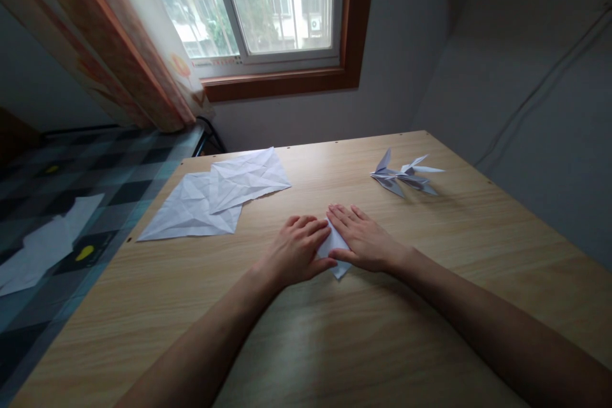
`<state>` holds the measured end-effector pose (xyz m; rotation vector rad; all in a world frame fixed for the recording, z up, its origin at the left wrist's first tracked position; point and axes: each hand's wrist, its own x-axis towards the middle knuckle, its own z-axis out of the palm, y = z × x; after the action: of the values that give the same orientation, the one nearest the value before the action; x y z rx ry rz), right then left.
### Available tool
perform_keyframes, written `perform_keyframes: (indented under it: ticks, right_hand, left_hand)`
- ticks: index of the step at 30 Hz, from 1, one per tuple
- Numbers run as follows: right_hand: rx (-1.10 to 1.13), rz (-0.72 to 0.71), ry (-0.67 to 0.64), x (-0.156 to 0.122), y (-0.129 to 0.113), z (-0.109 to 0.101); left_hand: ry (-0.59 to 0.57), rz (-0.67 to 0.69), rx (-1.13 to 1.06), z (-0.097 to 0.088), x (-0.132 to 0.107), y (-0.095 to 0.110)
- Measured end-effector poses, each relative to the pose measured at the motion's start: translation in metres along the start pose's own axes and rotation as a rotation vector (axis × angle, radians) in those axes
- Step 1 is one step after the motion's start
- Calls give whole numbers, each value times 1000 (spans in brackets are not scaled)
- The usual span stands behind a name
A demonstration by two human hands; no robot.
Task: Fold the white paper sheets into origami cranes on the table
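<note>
Here, a pale wood-grain worktop [406,331] bears two overlapping creased white paper sheets [224,194] near its far-left corner. At its middle rest the left hand [303,248], fingers bent and close together, and the right hand [361,239], fingers straighter, slightly spread; spiky white folded-paper shapes [406,175] sit near its far-right corner, and a small pointed white folded paper [333,242] lies mid-worktop under both hands.

A small white folded paper [335,243] lies flat near the middle of the wood-grained surface [306,344], one pointed corner toward the surface's near side; its side edges are partly hidden.
</note>
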<state>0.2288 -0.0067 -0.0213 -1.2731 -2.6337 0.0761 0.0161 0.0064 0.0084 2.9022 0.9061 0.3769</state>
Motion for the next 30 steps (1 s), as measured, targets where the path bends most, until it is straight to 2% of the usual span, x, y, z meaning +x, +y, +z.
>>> perform_keyframes:
  ticks: [10,16,22,27,30]
  right_hand:
    - [-25,70,-55,-20,-1,-5]
    - [-9,110,-31,-25,3,-8]
    - [-40,157,104,-22,24,-11]
    - [-27,142,260,-19,28,-13]
    - [12,84,313,-18,20,-12]
  left_hand:
    - [-47,2,78,-3,-3,2]
    - [-38,-30,130,-5,-2,6]
    - [-30,-59,197,-7,-3,6]
    - [32,33,22,-1,-4,0]
    - [-3,48,-96,3,-4,-3]
